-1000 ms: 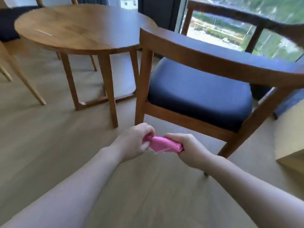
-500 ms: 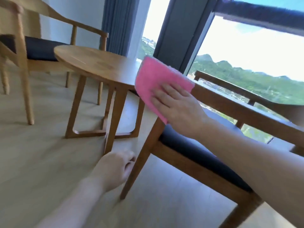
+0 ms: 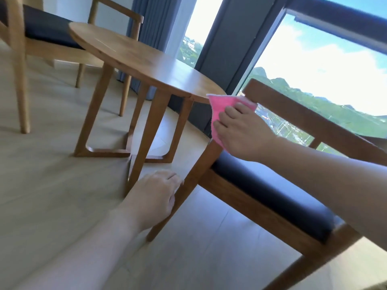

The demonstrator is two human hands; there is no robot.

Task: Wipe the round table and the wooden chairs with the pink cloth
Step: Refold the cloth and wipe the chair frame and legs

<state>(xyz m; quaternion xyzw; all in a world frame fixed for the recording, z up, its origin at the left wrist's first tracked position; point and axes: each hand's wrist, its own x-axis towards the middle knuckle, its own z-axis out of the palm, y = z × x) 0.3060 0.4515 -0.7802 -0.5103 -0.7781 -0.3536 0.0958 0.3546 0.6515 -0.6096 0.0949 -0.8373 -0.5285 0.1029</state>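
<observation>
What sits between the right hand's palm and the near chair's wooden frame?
In the head view the pink cloth lies between them: the right hand presses it with flat fingers against the near chair at its front corner.

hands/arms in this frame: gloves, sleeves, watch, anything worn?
Nothing worn that shows. The left hand and right hand are bare: no gloves, rings or watch visible. Both forearms are bare to the frame edge, with no sleeves in view.

Both my forearms bare to the frame edge, no sleeves showing. My left hand (image 3: 156,193) and right hand (image 3: 243,132): no rings, no watch, no gloves. Nails short, unpainted.
</observation>
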